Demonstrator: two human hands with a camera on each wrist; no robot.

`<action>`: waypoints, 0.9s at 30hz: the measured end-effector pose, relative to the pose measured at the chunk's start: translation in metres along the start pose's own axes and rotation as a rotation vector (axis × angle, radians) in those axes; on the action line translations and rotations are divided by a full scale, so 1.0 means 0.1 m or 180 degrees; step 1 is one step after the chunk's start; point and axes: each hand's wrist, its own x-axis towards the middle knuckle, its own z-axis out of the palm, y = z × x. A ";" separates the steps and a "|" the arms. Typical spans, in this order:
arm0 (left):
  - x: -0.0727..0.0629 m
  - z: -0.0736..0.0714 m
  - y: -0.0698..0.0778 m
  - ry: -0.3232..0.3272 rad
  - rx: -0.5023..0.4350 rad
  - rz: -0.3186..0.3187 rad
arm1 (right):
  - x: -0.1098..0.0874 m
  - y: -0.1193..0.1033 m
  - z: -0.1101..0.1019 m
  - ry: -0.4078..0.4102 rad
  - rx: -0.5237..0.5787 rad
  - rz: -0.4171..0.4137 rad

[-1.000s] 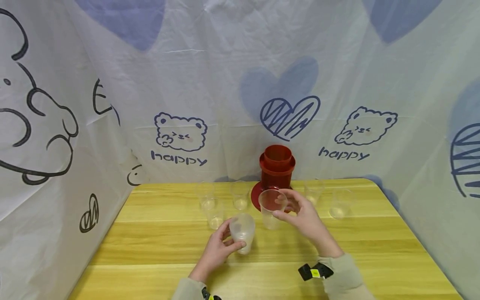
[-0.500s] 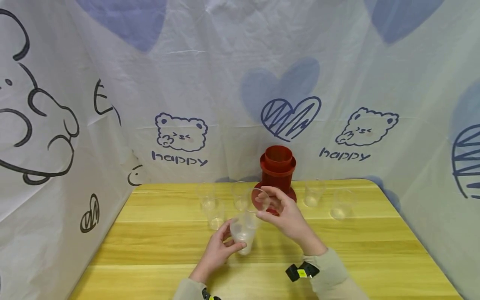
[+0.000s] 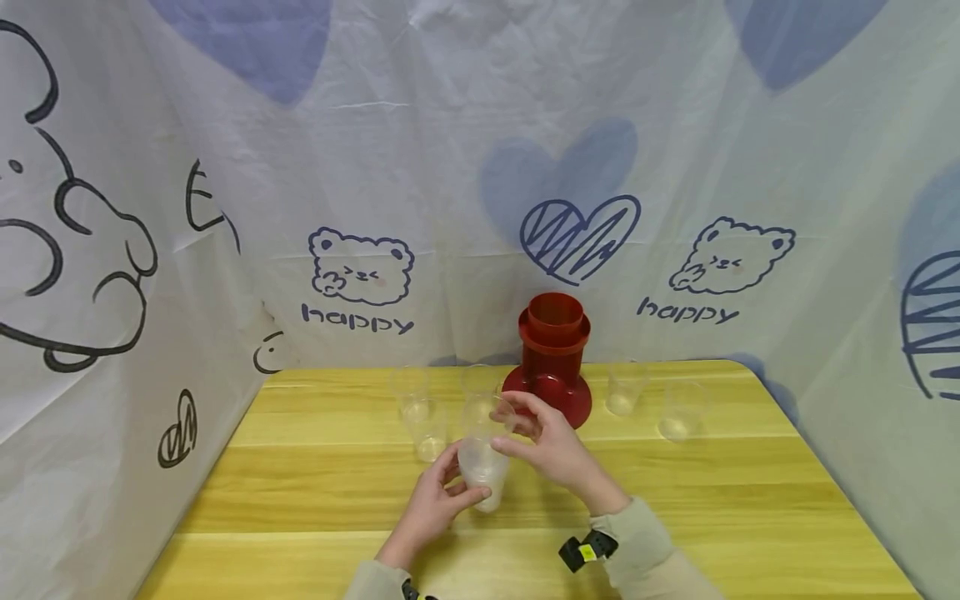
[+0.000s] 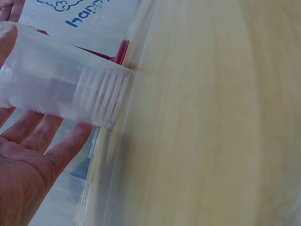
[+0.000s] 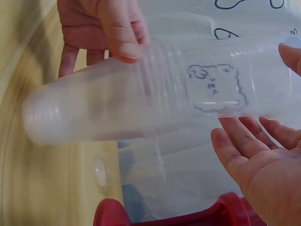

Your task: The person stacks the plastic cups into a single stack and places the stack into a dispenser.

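My left hand grips a stack of nested clear plastic cups just above the table, thumb on the near side. In the left wrist view, the ribbed lower end of the stack sits close to the tabletop. My right hand holds a single clear plastic cup by its upper part, thumb and fingers on opposite sides. Its lower part is inside the mouth of the stack. The right wrist view shows this cup in line with the stack, most of its wall still outside the rims.
A red plastic cylinder on a round base stands at the back of the wooden table. Upright clear cups stand on both sides: several at the left, such as one cup, and two at the right, including another cup. A printed cloth hangs behind.
My right hand has moved left and slightly down, bringing its cup from beside the red cylinder over and into the stack. The left hand and its stack have stayed in place.
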 end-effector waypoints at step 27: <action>0.00 0.01 -0.03 0.0017 -0.0102 0.0042 | -0.01 0.36 0.08 -0.0200 -0.0457 0.0105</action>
